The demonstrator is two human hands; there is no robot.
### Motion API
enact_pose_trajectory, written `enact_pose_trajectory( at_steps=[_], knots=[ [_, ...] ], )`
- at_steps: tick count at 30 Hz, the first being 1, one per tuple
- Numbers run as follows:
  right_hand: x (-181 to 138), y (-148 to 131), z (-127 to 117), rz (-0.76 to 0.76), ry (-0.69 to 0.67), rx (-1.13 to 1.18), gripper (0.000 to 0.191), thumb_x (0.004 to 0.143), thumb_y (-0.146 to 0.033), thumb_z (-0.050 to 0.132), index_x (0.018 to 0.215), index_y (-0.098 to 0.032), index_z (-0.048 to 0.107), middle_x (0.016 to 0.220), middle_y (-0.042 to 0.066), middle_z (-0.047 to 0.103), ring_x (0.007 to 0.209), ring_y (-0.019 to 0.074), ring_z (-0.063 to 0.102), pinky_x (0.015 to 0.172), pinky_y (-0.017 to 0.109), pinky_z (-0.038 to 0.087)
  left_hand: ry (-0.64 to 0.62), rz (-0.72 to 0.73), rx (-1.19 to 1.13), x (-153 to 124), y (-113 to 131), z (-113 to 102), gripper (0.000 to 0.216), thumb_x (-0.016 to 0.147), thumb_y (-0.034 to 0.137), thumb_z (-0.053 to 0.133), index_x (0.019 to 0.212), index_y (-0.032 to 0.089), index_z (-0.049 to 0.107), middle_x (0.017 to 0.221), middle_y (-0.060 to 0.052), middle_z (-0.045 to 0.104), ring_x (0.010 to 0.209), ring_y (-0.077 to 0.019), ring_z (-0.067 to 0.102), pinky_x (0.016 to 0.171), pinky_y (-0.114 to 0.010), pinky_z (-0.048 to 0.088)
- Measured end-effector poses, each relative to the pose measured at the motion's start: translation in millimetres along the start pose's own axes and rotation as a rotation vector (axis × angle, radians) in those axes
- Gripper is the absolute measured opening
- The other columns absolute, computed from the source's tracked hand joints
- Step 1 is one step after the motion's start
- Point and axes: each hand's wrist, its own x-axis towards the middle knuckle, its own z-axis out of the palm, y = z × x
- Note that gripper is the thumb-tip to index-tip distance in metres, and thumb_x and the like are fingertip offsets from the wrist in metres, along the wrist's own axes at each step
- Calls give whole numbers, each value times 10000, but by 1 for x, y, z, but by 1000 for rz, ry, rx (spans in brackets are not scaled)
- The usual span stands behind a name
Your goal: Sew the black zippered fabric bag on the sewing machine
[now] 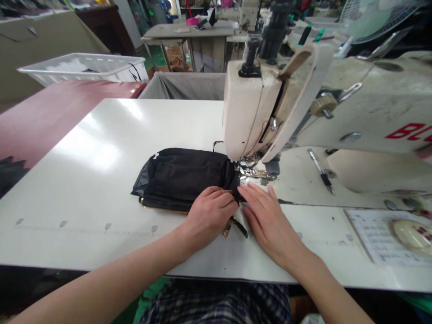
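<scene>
A black fabric pouch [189, 173] with a gold-toothed zipper [165, 208] lies on the white sewing table, its right end at the presser foot [251, 172] of the sewing machine [249, 108]. My left hand [212, 211] has its fingers curled onto the pouch's near right corner, gripping it. Beside it my right hand [268, 220] lies with fingers extended, the fingertips at the pouch's right edge just in front of the foot. Below my left fingers hangs a gold zipper pull with a black tab [240, 228]. My left fingertips are partly hidden.
A pen [320, 171] lies on the machine bed at right, near a paper sheet [371, 238] with a round object [415, 235] on it. Past the table's far left edge stand a white basket [84, 58] and a grey-lined bin [189, 85]. A fan [371, 18] is at upper right.
</scene>
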Motion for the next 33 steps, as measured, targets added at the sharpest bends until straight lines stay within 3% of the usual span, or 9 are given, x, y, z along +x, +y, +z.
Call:
enact_pose_trajectory(
  at_steps=[11, 14, 17, 22, 27, 33],
  knots=[
    [9, 4, -1, -64, -46, -144, 384, 1001, -246, 348, 1366, -170, 438, 1427, 90, 469, 1340, 278, 363, 1105, 657, 210, -1, -52, -28, -2, 3, -1, 236, 974, 230, 427, 880, 164, 633, 885, -29, 680, 909, -165, 596, 843, -326, 409],
    [10, 6, -1, -86, -59, -177, 389, 989, -271, 405, 1360, -163, 442, 1430, 89, 467, 1334, 279, 369, 1113, 653, 195, 35, -98, -22, -3, 4, -1, 171, 954, 212, 481, 871, 195, 629, 892, -5, 686, 1004, -172, 585, 973, -373, 340],
    [11, 7, -1, -95, -73, -193, 409, 975, -296, 452, 1358, -153, 440, 1445, 91, 448, 1351, 282, 347, 1121, 652, 176, 36, -96, -22, -1, 3, -3, 194, 945, 159, 460, 838, 197, 617, 855, -2, 673, 1193, -209, 528, 1128, -487, 179],
    [15, 5, -5, -96, -61, -176, 380, 979, -320, 445, 1326, -171, 479, 1422, 74, 481, 1335, 275, 371, 1139, 631, 132, -144, -56, -8, 4, 1, -5, 167, 918, 124, 442, 951, 173, 598, 995, -59, 641, 1253, -237, 506, 1066, -461, 377],
    [20, 6, -9, -113, -26, -162, 358, 991, -346, 401, 1269, -166, 536, 1356, 74, 548, 1277, 276, 442, 1136, 628, 142, -143, -97, -10, 5, 4, -3, 157, 922, 143, 445, 978, 197, 581, 1024, -45, 631, 1258, -237, 497, 1073, -486, 375],
    [28, 16, -6, -137, 16, -195, 382, 981, -314, 405, 1306, -144, 514, 1382, 71, 524, 1268, 295, 436, 1135, 610, 208, -144, -131, -38, 20, -7, -1, 155, 918, 130, 439, 975, 193, 568, 1040, -40, 628, 1196, -212, 533, 1061, -457, 382]
  ],
)
